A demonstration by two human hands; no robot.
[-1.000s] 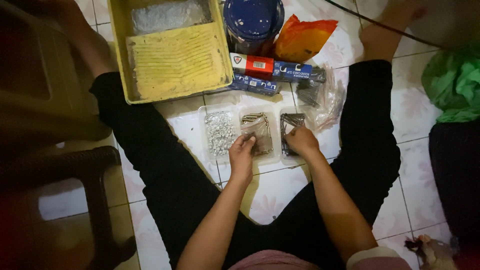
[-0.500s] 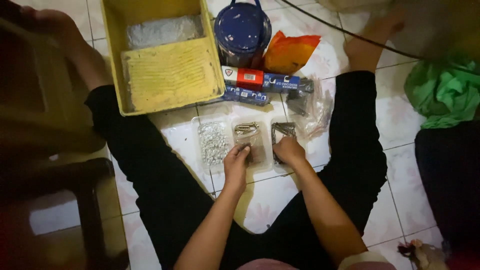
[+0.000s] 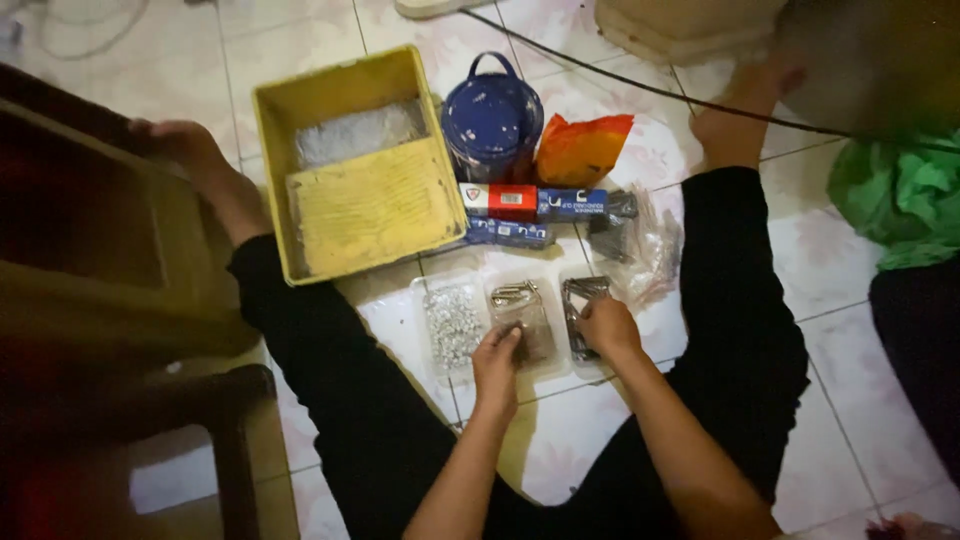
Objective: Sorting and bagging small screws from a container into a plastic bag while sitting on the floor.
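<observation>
I sit on a tiled floor with my legs spread. Between them lie three clear plastic bags: one of small silvery hardware (image 3: 452, 322), a middle bag of brownish screws (image 3: 522, 312), and a bag of dark screws (image 3: 582, 300). My left hand (image 3: 497, 362) rests with fingertips on the near end of the middle bag. Covering the lower part of the dark-screw bag is my right hand (image 3: 605, 328), fingers curled on it.
A yellow paint tray (image 3: 355, 175) with a clear bag inside lies ahead on the left. Beyond the bags are a blue lidded pot (image 3: 492, 115), an orange packet (image 3: 583, 148), slim red and blue boxes (image 3: 530, 203), a black cable (image 3: 640, 85). Dark wooden furniture (image 3: 90, 300) stands left, green cloth (image 3: 900, 200) right.
The view has shifted slightly, so everything sits lower in frame. Both hands stay on the same bags with only small finger movement.
</observation>
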